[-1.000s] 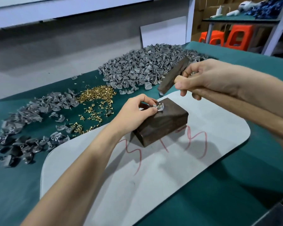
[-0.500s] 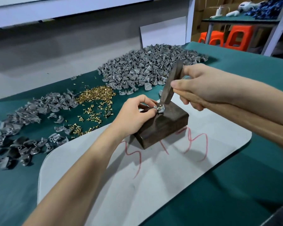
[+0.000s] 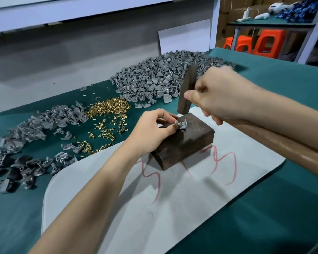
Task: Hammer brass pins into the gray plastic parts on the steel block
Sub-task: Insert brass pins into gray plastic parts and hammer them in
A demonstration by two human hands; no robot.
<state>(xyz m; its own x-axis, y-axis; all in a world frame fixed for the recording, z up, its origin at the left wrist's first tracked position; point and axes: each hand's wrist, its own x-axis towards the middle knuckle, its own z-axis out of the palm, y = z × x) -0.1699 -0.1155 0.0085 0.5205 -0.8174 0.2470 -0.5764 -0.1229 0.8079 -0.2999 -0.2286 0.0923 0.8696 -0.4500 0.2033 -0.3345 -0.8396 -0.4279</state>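
A gray plastic part [image 3: 182, 125] lies on the top face of the steel block [image 3: 189, 145], near its far edge, with a brass pin [image 3: 180, 123] standing in it. The left hand [image 3: 151, 132] pinches the part's left side between thumb and forefinger. The hammer head [image 3: 186, 90] hangs nearly upright just above, its lower face apart from the pin by a narrow gap. The right hand [image 3: 220, 97] is clamped round the wooden handle [image 3: 283, 145] close to the head and hides where the two join; the handle runs out past the right edge of the view. The block sits on a pale mat [image 3: 173, 213] with red scrawls, some covered by the block. Bare mat lies in front of it and to its right, and the mat's near end is cut off at the bottom. Around the mat spreads the green tabletop [image 3: 283, 92]. Left of the block lies a heap of loose pins [image 3: 108, 109], beyond it a large pile of gray parts [image 3: 154, 77] reaching toward the far edge, and a smaller pile [image 3: 44, 121] further left. Darker pieces [image 3: 17, 171] near the left edge are too blurred to make out
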